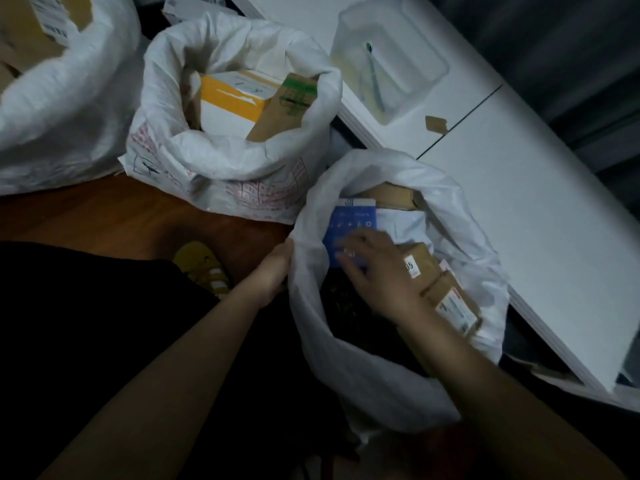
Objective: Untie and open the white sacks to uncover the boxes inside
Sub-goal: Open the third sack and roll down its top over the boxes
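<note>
Near sack [363,382]: white, on the floor directly before the person, mouth already open and facing up; boxes visible inside
Contents: blue box [349,223] at the mouth's left side, brown boxes [446,289] with labels to the right, a white parcel between them
Left hand [273,271]: grip closed on the sack's left rim, pinching the fabric from outside; fingers hidden by the folded cloth
Right hand [372,268]: inside the mouth, fingers spread and relaxed, grip wide, holding nothing; fingertips blurred over the blue box, contact not certain
Key relation: the rim runs round both hands; the left holds the near-left edge, while the right-hand rim [485,265] lies beyond and right of the right hand, which is the nearer one to it
Judgement: the next step is probably spreading that far rim outward
Middle sack [221,168]: behind and left, open, a yellow-and-white box [232,98] showing
Far-left sack [62,109]: open, boxes partly visible
Worktop [536,174]: white, to the right, carrying a clear tray [391,60]
Risk: thin cloth may slip from the left grip
</note>
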The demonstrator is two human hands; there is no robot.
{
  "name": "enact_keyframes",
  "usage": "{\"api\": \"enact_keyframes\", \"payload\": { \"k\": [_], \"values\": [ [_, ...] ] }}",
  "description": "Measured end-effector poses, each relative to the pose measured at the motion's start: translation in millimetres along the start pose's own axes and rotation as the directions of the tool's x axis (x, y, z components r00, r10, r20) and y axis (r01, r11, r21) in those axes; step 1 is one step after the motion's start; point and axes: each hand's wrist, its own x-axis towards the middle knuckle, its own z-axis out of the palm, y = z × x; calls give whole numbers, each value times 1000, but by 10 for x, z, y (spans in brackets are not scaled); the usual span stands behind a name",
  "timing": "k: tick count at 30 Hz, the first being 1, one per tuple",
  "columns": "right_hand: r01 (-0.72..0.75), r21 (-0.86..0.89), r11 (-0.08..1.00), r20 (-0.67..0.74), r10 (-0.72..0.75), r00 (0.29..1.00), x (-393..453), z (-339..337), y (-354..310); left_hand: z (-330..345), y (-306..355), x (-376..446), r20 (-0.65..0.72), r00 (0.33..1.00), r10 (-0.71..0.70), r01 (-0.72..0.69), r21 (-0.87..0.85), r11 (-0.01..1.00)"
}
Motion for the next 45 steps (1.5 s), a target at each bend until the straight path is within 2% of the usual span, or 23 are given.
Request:
{"api": "enact_keyframes", "payload": {
  "k": [2, 3, 4, 5, 7, 8, 9, 13, 15, 17, 19, 21, 24, 25, 27, 29, 32, 34, 36, 39, 41, 43, 45],
  "values": [
    [-71, 19, 997, 42, 70, 997, -515, 75, -190, -67, -142, -139, -110, 993, 52, -71, -171, 983],
    [-105, 10, 994, 58, 104, 993, -705, 146, -246, -97, -197, -109, -275, 961, 25, -79, -186, 979],
    [-128, -8, 992, 70, 128, 989, -852, 224, -290, -93, -223, -94, -384, 919, -91, -33, -305, 952],
    [-143, -28, 989, 80, 144, 986, -954, 306, -318, -96, -224, -173, -325, 926, -191, 83, -320, 944],
    [-169, -51, 984, 69, 172, 983, -1081, 449, -364, 41, -277, -280, -108, 945, -308, 278, -230, 933],
    [-197, -50, 979, 59, 200, 978, -1124, 503, -389, 91, -258, -373, -41, 945, -325, 311, -195, 930],
    [-237, -38, 971, 54, 239, 970, -1150, 544, -407, 63, -326, -471, 2, 961, -278, 276, -147, 950],
    [-331, 40, 943, 28, 330, 944, -1179, 586, -491, 131, -332, -532, -79, 996, 32, -30, 31, 999],
    [-312, 85, 946, 13, 312, 950, -1177, 555, -535, 122, -349, -589, -102, 988, 119, -120, -4, 993],
    [-357, 179, 917, -18, 366, 930, -1156, 486, -587, 86, -342, -660, -66, 990, 121, -129, -141, 982],
    [-444, 275, 853, -63, 477, 877, -1097, 447, -655, 45, -355, -706, -3, 996, 94, -92, -245, 965],
    [-556, 249, 793, 46, 564, 824, -988, 466, -710, 34, -357, -781, 56, 995, 78, -57, -308, 950],
    [-600, 83, 795, 207, 576, 791, -844, 627, -780, 29, -351, -827, 46, 998, 34, -17, -324, 946],
    [-615, 98, 783, 211, 587, 781, -804, 671, -800, 25, -366, -797, -4, 999, 36, -36, -258, 966],
    [-640, 154, 752, 213, 608, 765, -736, 729, -831, 36, -387, -792, -128, 980, 151, -152, -3, 988],
    [-640, 177, 748, 196, 610, 768, -691, 762, -871, 54, -420, -817, -210, 929, 305, -247, 262, 933],
    [-599, 190, 778, 155, 578, 801, -748, 754, -913, 21, -451, -686, -151, 928, 339, -242, 446, 862],
    [-508, 183, 842, 145, 488, 861, -925, 750, -884, -6, -437, -589, -87, 932, 352, -242, 571, 785],
    [-398, 55, 916, 133, 388, 912, -1165, 778, -811, -1, -406, -546, -72, 917, 392, -260, 640, 723],
    [-347, -117, 930, 84, 358, 930, -1424, 775, -737, 80, -371, -539, -79, 932, 353, -284, 444, 849],
    [-338, -180, 924, 46, 351, 935, -1475, 757, -716, 130, -355, -536, -117, 965, 234, -221, 115, 968],
    [-357, -210, 910, 31, 371, 928, -1468, 717, -691, 183, -328, -533, -84, 992, 98, -116, -252, 961],
    [-365, -286, 886, 7, 383, 924, -1475, 669, -623, 256, -276, -543, -13, 999, 39, -41, -462, 886]
  ]
}}
